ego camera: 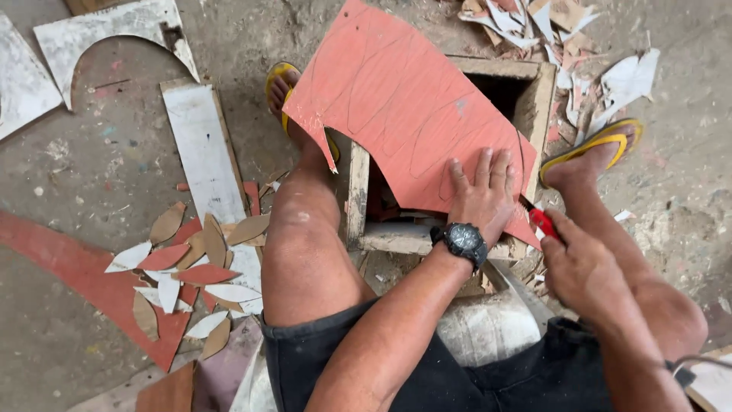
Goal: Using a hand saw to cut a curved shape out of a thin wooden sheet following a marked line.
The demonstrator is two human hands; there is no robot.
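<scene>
Floor (99,175) of grey concrete lies under you, with dust and paint marks on it. On it, at your left side, you see a long white board (200,152) and a curved white offcut (107,34). Below them is a heap of leaf-shaped cut pieces (191,267) in red, white and brown. Torn scraps (564,46) lie at the top right.

Between your knees stands an open wooden box (526,91). Across its top lies the large red sheet (396,107), with curved pencil lines drawn on it. It covers most of the box opening and reaches over the left edge.

Your left hand (482,194) lies flat on the lower right part of the sheet, fingers spread a little and pressing down. A black wristwatch (461,243) sits on this wrist.

Your right hand (583,267) is closed around a small red-handled tool (541,221), just beside the sheet's lower right edge. If the tool's tip touches the sheet, you cannot tell from here.

Your feet wear yellow sandals (602,141), one at each side of the box.
</scene>
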